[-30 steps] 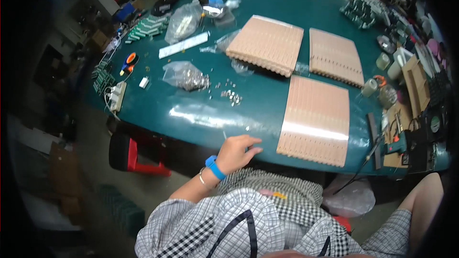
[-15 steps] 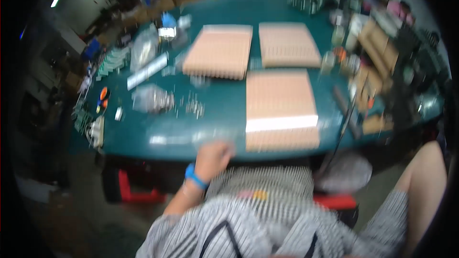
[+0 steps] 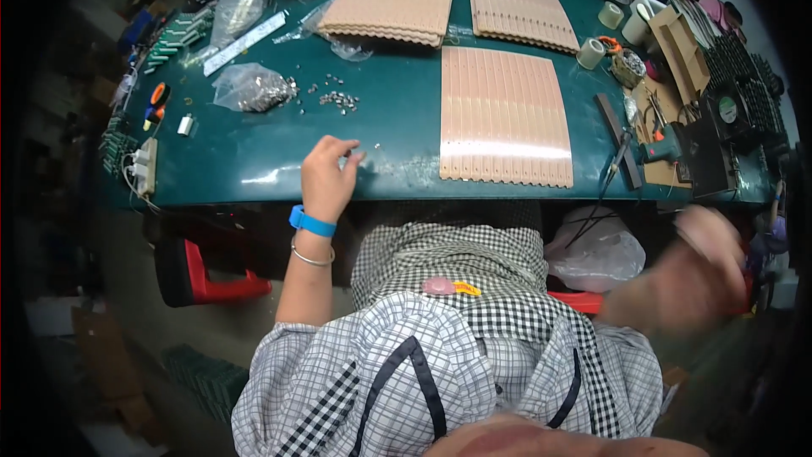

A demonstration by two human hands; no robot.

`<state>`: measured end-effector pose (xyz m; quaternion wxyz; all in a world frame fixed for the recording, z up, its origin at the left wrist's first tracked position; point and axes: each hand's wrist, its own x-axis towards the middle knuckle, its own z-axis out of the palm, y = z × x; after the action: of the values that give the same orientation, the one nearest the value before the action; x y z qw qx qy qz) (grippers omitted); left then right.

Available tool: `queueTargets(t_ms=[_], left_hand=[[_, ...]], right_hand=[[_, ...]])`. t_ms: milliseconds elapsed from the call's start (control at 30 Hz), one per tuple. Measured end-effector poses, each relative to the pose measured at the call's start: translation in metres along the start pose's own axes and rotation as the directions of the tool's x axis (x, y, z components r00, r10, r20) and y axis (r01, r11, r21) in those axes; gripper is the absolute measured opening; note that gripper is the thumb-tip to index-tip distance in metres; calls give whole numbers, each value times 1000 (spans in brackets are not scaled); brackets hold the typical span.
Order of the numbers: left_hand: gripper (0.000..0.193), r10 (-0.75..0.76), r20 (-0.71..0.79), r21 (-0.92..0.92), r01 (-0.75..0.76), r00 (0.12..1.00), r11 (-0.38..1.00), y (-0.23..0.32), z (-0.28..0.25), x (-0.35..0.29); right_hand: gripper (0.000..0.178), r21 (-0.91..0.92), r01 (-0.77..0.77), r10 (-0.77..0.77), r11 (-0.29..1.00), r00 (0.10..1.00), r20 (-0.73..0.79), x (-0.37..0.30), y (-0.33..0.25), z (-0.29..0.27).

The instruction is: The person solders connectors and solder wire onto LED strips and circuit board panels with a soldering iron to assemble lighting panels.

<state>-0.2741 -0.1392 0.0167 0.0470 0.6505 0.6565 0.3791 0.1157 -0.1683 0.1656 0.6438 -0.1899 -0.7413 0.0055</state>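
My left hand (image 3: 328, 173), with a blue wristband (image 3: 311, 222) and a metal bangle (image 3: 311, 256), rests at the table's near edge. Its thumb and forefinger are curled together in a pinch; whatever sits between the tips is too small to make out. A tiny shiny piece (image 3: 377, 146) lies just right of those fingers. Beyond them are scattered small metal parts (image 3: 340, 101) and a clear bag of such parts (image 3: 254, 89). A pinkish-tan panel of joined strips (image 3: 506, 110) lies to the right. My right hand (image 3: 712, 241), smeared by motion, is off the table's right front.
Two more stacks of tan panels, a left one (image 3: 389, 4) and a right one (image 3: 520, 13), lie farther back. On the right are a dark bar (image 3: 619, 140), a pen-like corded tool (image 3: 620, 156), tape rolls (image 3: 591, 52) and a cardboard box (image 3: 679, 55). A power strip (image 3: 145, 165) sits at left.
The view has tipped downward, so the table shows higher up. My left hand has moved from the table's edge onto its surface, and my right hand has swung into view from the right.
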Motion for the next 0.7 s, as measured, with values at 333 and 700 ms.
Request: queueTargets(t_ms=[333,700], left_hand=[[17,-13,90,-69,19,996,997,-19,36,10],[7,-224,472,-643,507,853,574,72,49,-2]], right_hand=[[18,-120,-791,734,600,484,477,-112,42,53],[21,56,-828,738,558,526,422,-115,55,71]])
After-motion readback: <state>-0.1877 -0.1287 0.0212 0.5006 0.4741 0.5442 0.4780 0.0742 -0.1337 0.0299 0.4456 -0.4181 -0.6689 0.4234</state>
